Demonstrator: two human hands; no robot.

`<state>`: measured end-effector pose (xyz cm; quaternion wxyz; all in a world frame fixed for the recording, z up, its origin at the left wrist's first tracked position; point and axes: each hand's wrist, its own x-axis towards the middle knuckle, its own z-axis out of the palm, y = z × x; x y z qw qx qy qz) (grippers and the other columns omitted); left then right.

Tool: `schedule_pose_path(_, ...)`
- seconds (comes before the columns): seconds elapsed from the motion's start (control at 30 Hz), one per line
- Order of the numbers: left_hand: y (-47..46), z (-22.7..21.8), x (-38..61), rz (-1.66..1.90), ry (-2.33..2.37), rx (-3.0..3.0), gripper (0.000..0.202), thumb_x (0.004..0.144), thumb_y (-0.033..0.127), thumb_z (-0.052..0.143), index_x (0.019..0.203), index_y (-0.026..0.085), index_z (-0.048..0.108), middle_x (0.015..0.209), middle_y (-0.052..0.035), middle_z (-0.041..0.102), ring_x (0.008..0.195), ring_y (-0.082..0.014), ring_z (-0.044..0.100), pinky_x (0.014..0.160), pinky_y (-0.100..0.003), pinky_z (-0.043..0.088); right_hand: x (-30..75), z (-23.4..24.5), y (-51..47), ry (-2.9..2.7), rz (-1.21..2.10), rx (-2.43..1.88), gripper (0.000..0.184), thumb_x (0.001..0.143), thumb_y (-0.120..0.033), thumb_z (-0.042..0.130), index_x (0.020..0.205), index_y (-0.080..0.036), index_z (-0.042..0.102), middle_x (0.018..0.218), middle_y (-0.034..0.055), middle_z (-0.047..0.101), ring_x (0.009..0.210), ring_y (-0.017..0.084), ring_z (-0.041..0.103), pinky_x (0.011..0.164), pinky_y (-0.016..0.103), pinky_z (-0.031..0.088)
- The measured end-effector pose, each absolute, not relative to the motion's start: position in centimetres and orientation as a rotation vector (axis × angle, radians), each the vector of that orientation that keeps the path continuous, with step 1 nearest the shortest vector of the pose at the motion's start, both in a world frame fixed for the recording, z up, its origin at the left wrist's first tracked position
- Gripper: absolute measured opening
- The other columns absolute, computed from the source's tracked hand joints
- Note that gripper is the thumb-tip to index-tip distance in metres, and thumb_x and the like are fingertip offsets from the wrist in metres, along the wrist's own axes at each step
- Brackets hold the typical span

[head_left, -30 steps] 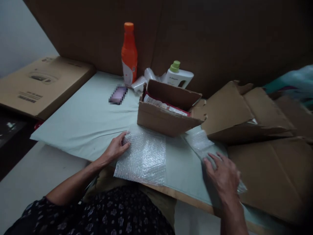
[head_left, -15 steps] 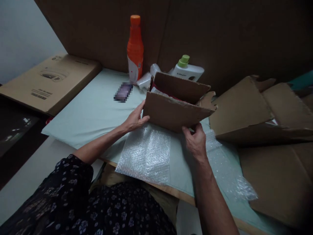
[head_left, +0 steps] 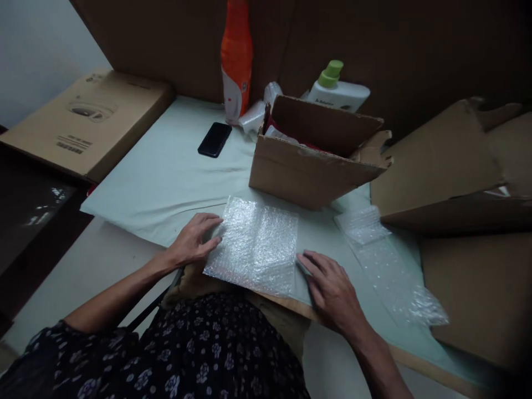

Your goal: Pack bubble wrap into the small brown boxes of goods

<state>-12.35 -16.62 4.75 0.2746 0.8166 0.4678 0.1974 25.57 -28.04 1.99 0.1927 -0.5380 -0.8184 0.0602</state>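
A square sheet of bubble wrap (head_left: 257, 244) lies flat at the front edge of the cloth-covered table. At its left edge is my left hand (head_left: 195, 238), fingers apart, thumb and fingertips by the plastic. My right hand (head_left: 330, 282) rests by the sheet's right edge, fingers loosely spread with nothing in them. Beyond the sheet stands an open cardboard box (head_left: 307, 172), with something red and white partly visible inside. To the right of my right hand lies a longer strip of bubble wrap (head_left: 386, 271).
A phone (head_left: 215, 139) lies near an orange bottle (head_left: 236, 66). Behind the open box is a white bottle with a green cap (head_left: 341, 95). A flat printed carton (head_left: 87, 122) sits at the left; larger cardboard boxes (head_left: 440, 160) crowd the right side.
Both hands have let go of the cardboard box and come back toward me, to either side of the bubble wrap sheet. The box stands on the table. The camera view has shifted slightly.
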Motion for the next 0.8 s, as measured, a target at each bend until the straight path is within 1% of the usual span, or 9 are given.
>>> schedule_pose_path(0.07,-17.9,4.5,-12.3,0.522,1.281,2.187,0.043,0.094,0.040,0.058,0.133,0.023,0.060,0.135,-0.0125,0.061,0.127,-0.0305,0.057,0.105,-0.053,0.051,24.5,1.7,-27.5,-2.346,0.157,-1.480,0.054,0.093,-0.005,0.046,0.141,-0.026,0.060,0.142,0.0142,0.060,0.127,0.029,0.057,0.095,0.046,0.054)
schedule_pose_path(0.13,-18.7,4.2,-12.0,0.507,1.256,2.199,0.043,0.093,0.039,0.060,0.132,0.022,0.062,0.135,-0.0137,0.061,0.126,-0.0312,0.057,0.106,-0.053,0.051,23.4,1.6,-26.5,-2.359,0.193,-1.425,0.047,0.094,-0.008,0.049,0.133,-0.027,0.066,0.148,0.0151,0.056,0.133,0.031,0.054,0.097,0.050,0.053)
schedule_pose_path(0.23,-19.2,4.4,-12.1,0.489,1.207,2.184,0.042,0.091,0.041,0.063,0.129,0.023,0.065,0.137,-0.0154,0.060,0.130,-0.0333,0.055,0.110,-0.056,0.048,22.1,2.0,-25.4,-2.273,0.321,-1.374,0.031,0.097,-0.017,0.053,0.117,-0.028,0.075,0.146,0.0129,0.058,0.134,0.032,0.054,0.100,0.055,0.052)
schedule_pose_path(0.3,-19.3,4.9,-12.6,0.504,1.152,2.127,0.044,0.091,0.046,0.064,0.131,0.026,0.065,0.146,-0.0143,0.055,0.137,-0.0345,0.050,0.114,-0.058,0.043,21.7,2.3,-25.5,-2.119,0.467,-1.386,0.028,0.098,-0.021,0.052,0.112,-0.028,0.076,0.143,0.0107,0.061,0.133,0.030,0.056,0.104,0.056,0.051)
schedule_pose_path(0.43,-18.8,6.1,-13.9,0.475,0.882,1.974,0.071,0.086,0.065,0.066,0.148,0.034,0.050,0.160,-0.0103,0.043,0.151,-0.0362,0.034,0.122,-0.061,0.032,21.5,2.5,-26.7,-1.623,0.830,-1.491,0.027,0.100,-0.034,0.051,0.109,-0.024,0.074,0.132,0.0096,0.069,0.124,0.026,0.063,0.107,0.048,0.051)
schedule_pose_path(0.53,-18.1,5.9,-13.4,0.407,0.808,1.966,0.096,0.074,0.065,0.079,0.155,0.031,0.040,0.163,-0.0128,0.038,0.152,-0.0383,0.032,0.123,-0.061,0.030,21.5,2.1,-27.2,-1.261,0.986,-1.617,0.033,0.096,-0.049,0.058,0.106,-0.021,0.073,0.108,0.0095,0.076,0.099,0.025,0.070,0.094,0.044,0.056)
schedule_pose_path(0.6,-17.6,5.3,-12.2,0.428,0.887,1.989,0.083,0.078,0.057,0.078,0.149,0.027,0.047,0.157,-0.0143,0.047,0.143,-0.0358,0.044,0.119,-0.056,0.038,21.4,1.9,-27.2,-1.097,1.013,-1.657,0.038,0.093,-0.055,0.060,0.100,-0.019,0.072,0.092,0.0082,0.075,0.082,0.023,0.069,0.085,0.041,0.057)
schedule_pose_path(0.7,-16.9,4.5,-10.0,0.497,1.098,1.966,0.034,0.093,0.043,0.058,0.118,0.022,0.066,0.119,-0.0103,0.070,0.109,-0.0262,0.064,0.097,-0.044,0.053,21.3,1.9,-27.1,-0.996,1.059,-1.600,0.039,0.086,-0.053,0.068,0.107,-0.020,0.066,0.093,0.0073,0.074,0.080,0.021,0.068,0.076,0.037,0.057)
schedule_pose_path(0.8,-16.3,4.3,-8.4,0.502,1.234,1.930,0.024,0.095,0.035,0.050,0.087,0.019,0.067,0.085,-0.0039,0.068,0.081,-0.0196,0.062,0.078,-0.034,0.052,21.3,2.0,-26.8,-1.011,1.049,-1.584,0.054,0.082,-0.049,0.073,0.125,-0.021,0.057,0.100,0.0070,0.073,0.087,0.021,0.069,0.074,0.034,0.057)
